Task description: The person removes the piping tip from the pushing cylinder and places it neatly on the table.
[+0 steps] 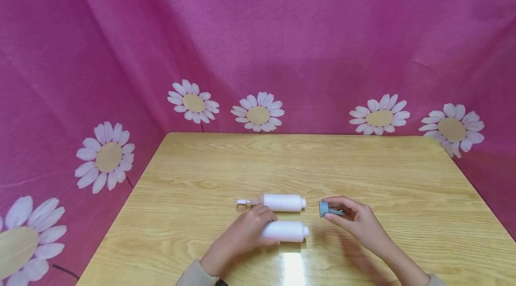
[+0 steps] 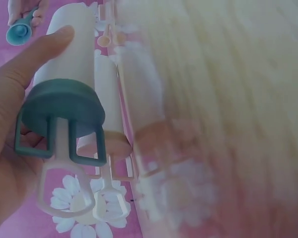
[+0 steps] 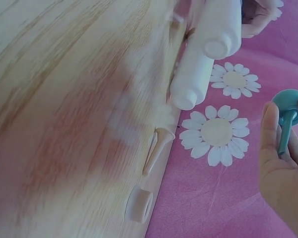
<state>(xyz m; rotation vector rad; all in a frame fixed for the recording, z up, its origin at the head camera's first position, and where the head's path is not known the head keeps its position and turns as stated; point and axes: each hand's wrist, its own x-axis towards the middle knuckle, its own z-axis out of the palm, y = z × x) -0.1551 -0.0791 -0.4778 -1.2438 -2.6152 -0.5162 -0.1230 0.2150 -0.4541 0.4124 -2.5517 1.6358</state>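
My left hand (image 1: 251, 228) grips a white syringe-like tube (image 1: 284, 231) near its collar end, the thumb along its side. In the left wrist view this tube has a dark green collar (image 2: 64, 101) with side loops and a pale ring handle (image 2: 64, 193). Its stubby tip points right. Between the thumb and fingers of my right hand (image 1: 359, 221) is a teal funnel-shaped nozzle (image 1: 324, 209), wide end facing the tube with a gap between. Beyond the held tube lies a similar white tube (image 1: 282, 202) with a beige collar (image 2: 111, 144).
In the right wrist view, a beige funnel-shaped nozzle (image 3: 159, 146) and a beige ring-shaped cap (image 3: 139, 204) rest on the wooden table (image 1: 193, 174). A pink curtain (image 1: 306, 44) with daisies surrounds the table's back and sides.
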